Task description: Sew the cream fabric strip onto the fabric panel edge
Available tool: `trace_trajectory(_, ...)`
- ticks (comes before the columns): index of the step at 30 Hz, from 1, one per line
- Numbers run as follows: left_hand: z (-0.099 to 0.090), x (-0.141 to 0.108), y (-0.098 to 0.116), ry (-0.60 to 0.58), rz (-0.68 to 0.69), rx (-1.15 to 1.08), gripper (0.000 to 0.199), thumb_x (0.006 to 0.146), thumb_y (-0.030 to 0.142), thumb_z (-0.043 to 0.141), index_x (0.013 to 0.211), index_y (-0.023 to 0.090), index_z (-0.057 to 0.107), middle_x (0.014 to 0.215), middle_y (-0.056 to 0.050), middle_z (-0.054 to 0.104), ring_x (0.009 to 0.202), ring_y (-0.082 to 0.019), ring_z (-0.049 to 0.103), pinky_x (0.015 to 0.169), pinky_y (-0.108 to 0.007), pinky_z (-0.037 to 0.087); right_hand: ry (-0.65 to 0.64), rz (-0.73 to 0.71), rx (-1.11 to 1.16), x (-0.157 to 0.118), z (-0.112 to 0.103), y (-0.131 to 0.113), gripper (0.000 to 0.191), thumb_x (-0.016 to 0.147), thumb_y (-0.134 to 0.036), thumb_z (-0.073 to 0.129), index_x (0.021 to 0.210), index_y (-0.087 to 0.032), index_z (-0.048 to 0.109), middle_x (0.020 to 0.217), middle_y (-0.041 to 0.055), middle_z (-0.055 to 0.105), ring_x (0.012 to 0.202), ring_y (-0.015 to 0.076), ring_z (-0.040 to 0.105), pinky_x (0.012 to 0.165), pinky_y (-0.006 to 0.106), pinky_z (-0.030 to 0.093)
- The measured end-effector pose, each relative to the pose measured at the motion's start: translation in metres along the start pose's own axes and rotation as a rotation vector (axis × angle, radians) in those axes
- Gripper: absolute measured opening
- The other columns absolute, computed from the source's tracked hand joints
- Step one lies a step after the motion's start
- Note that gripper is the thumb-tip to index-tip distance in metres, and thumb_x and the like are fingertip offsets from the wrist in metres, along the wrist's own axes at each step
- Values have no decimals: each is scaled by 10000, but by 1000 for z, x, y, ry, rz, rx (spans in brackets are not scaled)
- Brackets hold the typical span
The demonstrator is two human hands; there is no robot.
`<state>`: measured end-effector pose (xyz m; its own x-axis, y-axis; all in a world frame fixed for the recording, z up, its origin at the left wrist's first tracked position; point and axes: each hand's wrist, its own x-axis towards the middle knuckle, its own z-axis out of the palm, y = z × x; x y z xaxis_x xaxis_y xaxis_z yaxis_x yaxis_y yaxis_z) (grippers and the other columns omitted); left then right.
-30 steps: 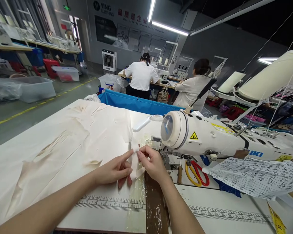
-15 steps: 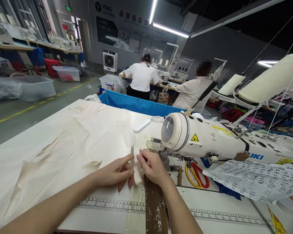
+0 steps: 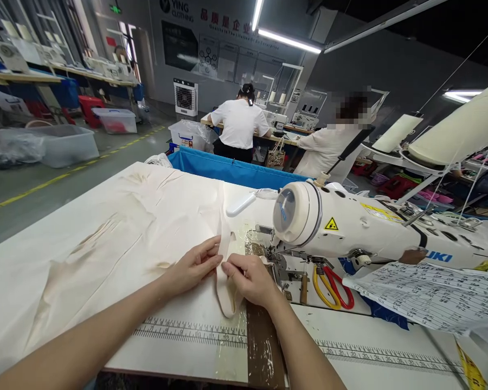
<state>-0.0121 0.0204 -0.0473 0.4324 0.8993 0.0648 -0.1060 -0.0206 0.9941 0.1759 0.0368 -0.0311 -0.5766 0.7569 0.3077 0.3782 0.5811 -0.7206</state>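
Strip (image 3: 223, 219): pale, narrow, 1 piece in view; lies along the right side of the cloth, left of the machine, passes between the hands and bends into a loop on the near side.
Right hand (image 3: 250, 279): thumb and forefinger pinched together on the strip; other fingers curled.
Left hand (image 3: 195, 265): over the cloth, thumb and fingertips at the strip's left edge, narrow gap; cannot tell if they pinch it.
Cloth (image 3: 106, 222): pale, wrinkled, spread across the left of the table; whether joined to the strip, cannot tell.
Table (image 3: 166, 357): white top.
Ruler (image 3: 191, 331): printed scale, near side, running left to right.
Panel (image 3: 266, 349): brown, scuffed, under the right forearm.
Machine (image 3: 350, 216): white sewing machine, right of the hands, 1 yellow warning triangle on the head.
Tool (image 3: 241, 205): white handle, far of the hands, left of the machine head.
Scissors (image 3: 344, 290): 1 yellow handle, 1 red, near side of the machine.
Sheet (image 3: 427, 297): lined, written on, at the machine's near right.
Tape (image 3: 469, 367): yellow, near right.
Cones (image 3: 461, 130): 2 large, cream thread, far right.
Bin (image 3: 236, 169): blue, beyond the table's far edge.
Co-workers (image 3: 239, 124): 2 in pale tops, far side.
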Motion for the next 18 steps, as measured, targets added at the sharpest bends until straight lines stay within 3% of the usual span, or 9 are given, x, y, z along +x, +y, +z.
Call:
trace_trajectory(4,1,-1,3,0,15,-36,614,954,446,575,1476,193,374,729,35,467,564,-73,351,497,-218,274,171,124,69,1,-3,9,344,1009,-356,319,694,-243,398,609,-37,462,560,139,480,544,254,394)
trace_trajectory(6,1,-3,4,-9,-3,-23,640,953,449,577,1495,200,345,718,47,446,544,-67,352,490,-223,269,174,139,94,1,-2,10,340,1020,-382,299,746,-242,442,602,-42,474,543,140,482,541,260,413)
trace_trajectory(10,0,-4,3,-4,-32,-4,743,940,488,585,1542,218,243,733,57,432,521,-60,375,490,-229,289,125,91,82,2,3,1,284,964,-394,444,727,-239,463,600,-43,494,545,139,464,549,272,365)
trace_trajectory(15,0,-4,6,-79,-38,-56,746,951,445,583,1562,240,208,726,57,442,516,-59,359,495,-232,291,229,108,48,2,3,2,311,967,-358,405,676,-250,381,600,-39,449,553,147,439,550,279,339)
trace_trajectory(18,0,-5,7,-110,-39,-72,724,961,422,572,1563,244,212,749,41,482,515,-56,354,494,-233,287,262,140,76,1,0,10,321,999,-386,352,715,-250,412,601,-45,459,553,144,468,550,268,381)
